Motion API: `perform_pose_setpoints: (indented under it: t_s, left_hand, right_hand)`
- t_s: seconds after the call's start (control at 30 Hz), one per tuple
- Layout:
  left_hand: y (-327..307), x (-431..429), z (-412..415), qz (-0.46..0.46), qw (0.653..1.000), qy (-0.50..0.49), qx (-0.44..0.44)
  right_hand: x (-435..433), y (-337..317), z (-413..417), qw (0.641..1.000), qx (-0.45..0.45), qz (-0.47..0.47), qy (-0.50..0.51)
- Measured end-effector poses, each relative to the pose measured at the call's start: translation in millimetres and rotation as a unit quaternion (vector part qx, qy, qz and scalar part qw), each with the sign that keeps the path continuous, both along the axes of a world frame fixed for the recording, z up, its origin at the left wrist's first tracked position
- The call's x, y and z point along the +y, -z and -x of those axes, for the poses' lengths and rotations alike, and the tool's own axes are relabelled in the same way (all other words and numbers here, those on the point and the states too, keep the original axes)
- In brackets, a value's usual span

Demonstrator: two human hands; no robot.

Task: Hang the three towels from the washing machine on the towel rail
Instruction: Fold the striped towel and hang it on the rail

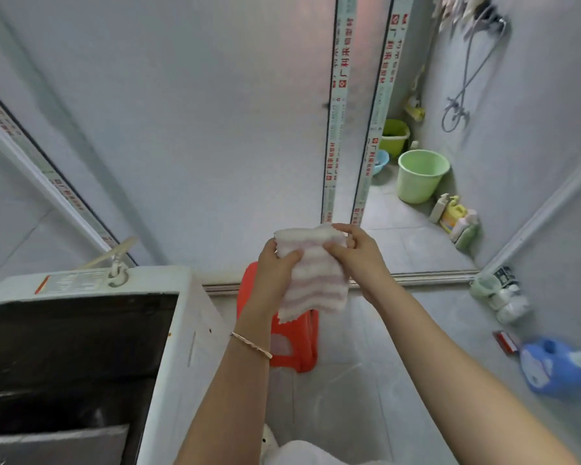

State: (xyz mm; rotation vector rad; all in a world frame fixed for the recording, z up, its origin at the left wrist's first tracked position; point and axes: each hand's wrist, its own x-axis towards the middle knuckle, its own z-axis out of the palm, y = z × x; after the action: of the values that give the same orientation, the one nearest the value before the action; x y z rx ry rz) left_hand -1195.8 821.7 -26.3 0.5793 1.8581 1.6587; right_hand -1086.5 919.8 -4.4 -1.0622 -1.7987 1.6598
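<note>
At the lower left, the washing machine (168,286) was seen. At the centre, a striped towel (312,280) was gripped near its top edge by the left hand (275,273) and right hand (359,260), fingers (336,247) curled round it. It would best be spread wide before hanging; no towel rail was seen.

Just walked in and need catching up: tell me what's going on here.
A person holds a pink-and-white striped towel in both hands: the left hand grips its left edge, the right hand pinches its upper right corner. It hangs above a red stool, beside the open washing machine. It is not yet hung anywhere.
</note>
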Motion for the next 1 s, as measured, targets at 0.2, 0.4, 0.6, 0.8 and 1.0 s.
perform_pose_setpoints:
  t_s: [0.2, 0.4, 0.6, 0.8, 1.0]
  left_hand:
    - [-1, 57, -89, 0.008, 0.997, 0.070, -0.008]
    - [-6, 102, -162, 0.005, 0.988, 0.157, -0.011]
    - [-9, 143, -209, 0.010, 0.971, 0.238, -0.007]
    - [-12, 198, -241, -0.010, 0.957, 0.288, -0.001]
    - [-15, 270, -259, -0.020, 0.927, 0.374, -0.033]
  right_hand:
    - [35, 4, -103, 0.995, 0.012, 0.000, 0.100]
    - [58, -1, -185, 0.980, 0.041, 0.005, 0.194]
    - [78, -1, -238, 0.960, 0.048, 0.004, 0.277]
    - [110, 1, -273, 0.934, 0.037, -0.001, 0.356]
    - [162, -1, -289, 0.898, 0.046, -0.012, 0.437]
